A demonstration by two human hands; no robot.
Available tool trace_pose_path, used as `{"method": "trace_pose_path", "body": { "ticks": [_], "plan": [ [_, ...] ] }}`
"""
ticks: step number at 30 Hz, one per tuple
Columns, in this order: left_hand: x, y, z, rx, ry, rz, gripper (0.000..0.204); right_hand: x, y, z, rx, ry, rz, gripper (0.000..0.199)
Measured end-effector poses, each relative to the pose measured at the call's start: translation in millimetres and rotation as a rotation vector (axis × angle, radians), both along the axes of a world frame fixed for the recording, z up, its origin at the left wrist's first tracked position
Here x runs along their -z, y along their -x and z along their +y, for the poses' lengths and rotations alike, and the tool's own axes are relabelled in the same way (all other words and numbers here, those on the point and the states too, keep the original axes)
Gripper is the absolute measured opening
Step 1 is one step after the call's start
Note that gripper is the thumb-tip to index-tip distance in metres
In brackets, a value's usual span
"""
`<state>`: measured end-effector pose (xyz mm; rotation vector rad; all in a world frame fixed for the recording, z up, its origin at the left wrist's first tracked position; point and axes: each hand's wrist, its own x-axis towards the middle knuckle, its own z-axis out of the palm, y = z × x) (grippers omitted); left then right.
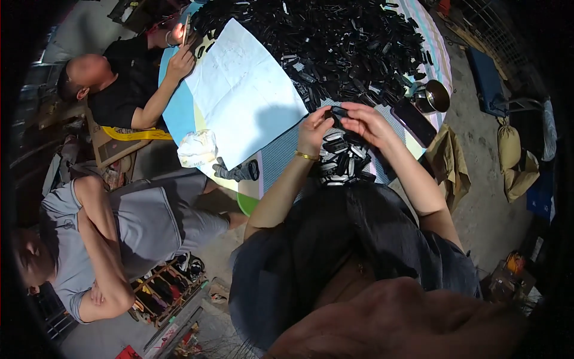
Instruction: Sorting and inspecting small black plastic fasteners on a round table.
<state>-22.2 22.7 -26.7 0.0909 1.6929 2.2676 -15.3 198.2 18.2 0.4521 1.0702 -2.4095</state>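
Here both hands (342, 122) meet, pinching a small black part (338, 112).

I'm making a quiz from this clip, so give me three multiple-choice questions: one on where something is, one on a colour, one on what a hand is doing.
1. Where is the metal bowl?
A. right of the black-parts heap
B. on the white sheet
C. on the ground

2. What colour is the bangle on the left wrist?
A. red
B. gold
C. blue

3. What are the left hand and right hand doing?
A. resting flat on the table
B. together holding a small black part
C. lifting the bowl

Answers: 1 A, it sits at the table's right edge beside the heap; 2 B, the band looks yellow-gold; 3 B, both sets of fingers meet on the part.
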Motion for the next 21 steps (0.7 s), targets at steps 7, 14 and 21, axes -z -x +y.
{"method": "trace_pose_path", "body": {
  "ticks": [7, 14, 21],
  "plan": [
    [-4, -6, 0, 0.002, 0.026, 0.018, 0.033, 1, -18, 1, 0.026, -0.118, -0.005, 0.021],
    [-17, -11, -1, 0.009, -0.006, -0.017, 0.031, 2, -30, -5, -0.019, -0.159, 0.026, 0.021],
    [-26, -15, -4, 0.096, 0.096, -0.044, 0.03, 7, -36, -9, -0.059, -0.355, 0.111, 0.022]
  ]
}}
